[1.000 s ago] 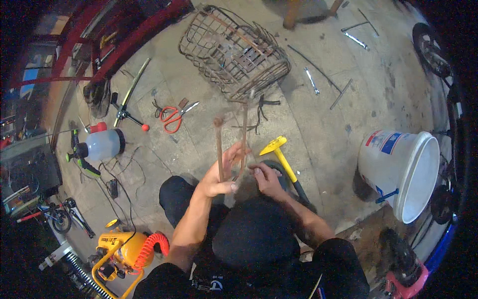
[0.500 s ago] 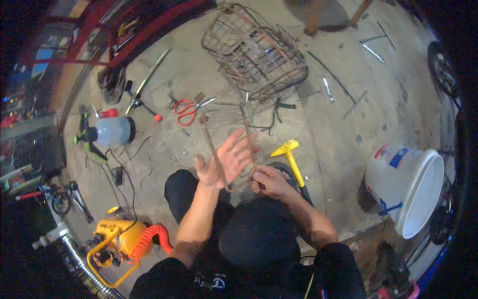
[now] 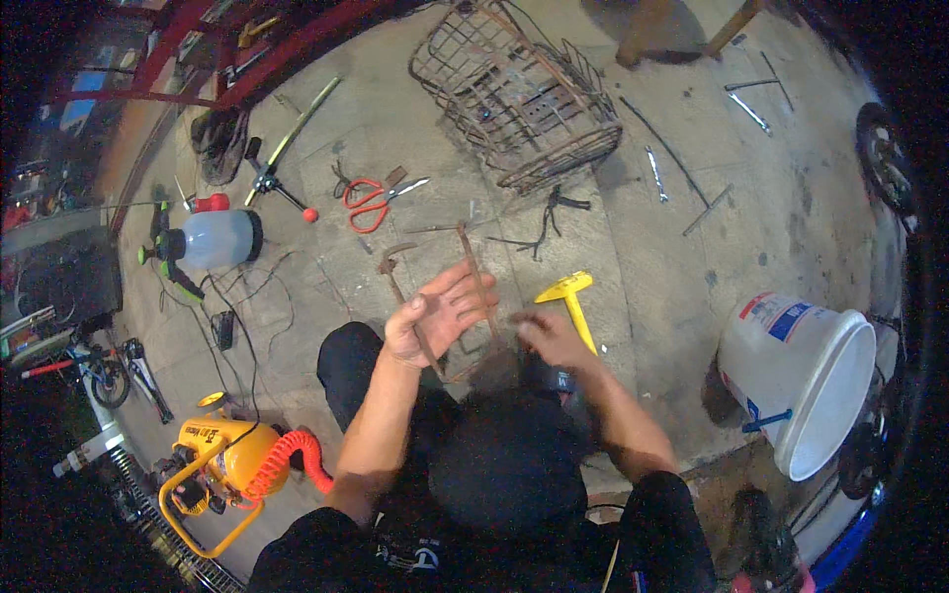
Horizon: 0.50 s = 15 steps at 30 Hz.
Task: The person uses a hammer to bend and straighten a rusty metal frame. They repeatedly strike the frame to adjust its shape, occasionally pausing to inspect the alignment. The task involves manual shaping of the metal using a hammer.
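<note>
My left hand (image 3: 440, 321) is turned palm up and supports a rusty U-shaped metal bracket (image 3: 479, 272). One bar of the bracket crosses the palm beside the thumb, and the other lies over the fingers. Just right of the bracket is my right hand (image 3: 559, 338), off the metal, its fingers loosely bent and somewhat apart; its fingertips are slightly blurred. A yellow hammer (image 3: 571, 296) lies beyond the right hand, its handle partly hidden. Past the bracket rest red-handled scissors (image 3: 368, 206) and a dark branching piece (image 3: 546, 222).
A rusty wire basket (image 3: 519, 94) lies ahead on the concrete floor. Wrenches (image 3: 656, 175) and a thin rod (image 3: 662, 146) are right of it. A white bucket (image 3: 781, 385) lies tipped at right. At left are a spray bottle (image 3: 217, 239) and a yellow air compressor (image 3: 232, 450).
My right hand has let go of the bracket's near corner and moved to the right. My left hand and the bracket have shifted slightly left. The view has moved a little.
</note>
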Available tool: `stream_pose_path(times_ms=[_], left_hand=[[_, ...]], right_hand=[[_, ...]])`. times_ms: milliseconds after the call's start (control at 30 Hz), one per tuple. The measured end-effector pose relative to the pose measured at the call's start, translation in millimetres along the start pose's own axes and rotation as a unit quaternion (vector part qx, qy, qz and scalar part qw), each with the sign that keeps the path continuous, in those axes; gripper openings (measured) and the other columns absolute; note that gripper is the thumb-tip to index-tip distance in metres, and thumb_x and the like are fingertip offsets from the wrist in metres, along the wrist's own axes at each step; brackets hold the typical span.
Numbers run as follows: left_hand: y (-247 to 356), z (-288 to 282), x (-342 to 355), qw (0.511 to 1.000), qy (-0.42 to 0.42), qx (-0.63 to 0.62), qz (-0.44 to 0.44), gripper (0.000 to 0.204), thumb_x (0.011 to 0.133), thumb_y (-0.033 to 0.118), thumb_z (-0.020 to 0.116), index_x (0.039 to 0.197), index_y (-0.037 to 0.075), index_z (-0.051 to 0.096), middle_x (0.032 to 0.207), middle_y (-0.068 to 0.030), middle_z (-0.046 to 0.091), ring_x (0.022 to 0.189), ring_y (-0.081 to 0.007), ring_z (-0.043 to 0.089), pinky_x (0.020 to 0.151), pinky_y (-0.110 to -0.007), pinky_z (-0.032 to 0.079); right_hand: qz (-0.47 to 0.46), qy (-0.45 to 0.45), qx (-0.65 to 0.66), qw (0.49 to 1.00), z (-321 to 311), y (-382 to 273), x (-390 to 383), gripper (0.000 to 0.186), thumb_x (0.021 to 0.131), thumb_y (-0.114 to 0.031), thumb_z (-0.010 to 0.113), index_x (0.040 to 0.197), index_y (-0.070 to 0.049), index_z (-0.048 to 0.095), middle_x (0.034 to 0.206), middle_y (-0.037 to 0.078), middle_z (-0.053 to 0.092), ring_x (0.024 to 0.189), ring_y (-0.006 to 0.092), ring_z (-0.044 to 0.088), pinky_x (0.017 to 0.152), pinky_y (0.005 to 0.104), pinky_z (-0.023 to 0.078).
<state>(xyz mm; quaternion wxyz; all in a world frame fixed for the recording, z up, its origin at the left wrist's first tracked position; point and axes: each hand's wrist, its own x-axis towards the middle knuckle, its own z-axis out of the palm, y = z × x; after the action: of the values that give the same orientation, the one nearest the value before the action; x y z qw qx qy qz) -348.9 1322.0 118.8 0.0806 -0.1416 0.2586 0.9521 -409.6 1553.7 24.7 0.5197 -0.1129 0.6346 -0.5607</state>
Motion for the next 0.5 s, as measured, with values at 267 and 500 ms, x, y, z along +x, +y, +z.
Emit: stream_pose_path(times_ms=[267,500], left_hand=[[4,17,0,0.995,-0.034,0.095,-0.003,0.096,0.071,0.043,0.068,0.145,-0.005,0.030,0.140,-0.0256,0.041,0.127,-0.0373,0.044,0.109,-0.050,0.031],[-4,34,-5,0.978,-0.026,0.204,-0.026,0.100,0.068,0.044,0.069,0.145,-0.006,0.029,0.142,-0.0279,0.039,0.129,-0.0395,0.044,0.112,-0.049,0.026]], right_hand=[[-0.053,0.346,-0.161,0.923,-171,28,6,0.029,0.093,-0.023,0.059,0.111,0.000,0.064,0.099,0.010,0.069,0.086,0.0182,0.064,0.080,0.0327,0.050],[-0.032,0.508,-0.373,0.775,-340,8,28,0.037,0.089,-0.027,0.060,0.119,-0.005,0.061,0.110,0.017,0.065,0.102,0.0303,0.062,0.088,0.0397,0.048]])
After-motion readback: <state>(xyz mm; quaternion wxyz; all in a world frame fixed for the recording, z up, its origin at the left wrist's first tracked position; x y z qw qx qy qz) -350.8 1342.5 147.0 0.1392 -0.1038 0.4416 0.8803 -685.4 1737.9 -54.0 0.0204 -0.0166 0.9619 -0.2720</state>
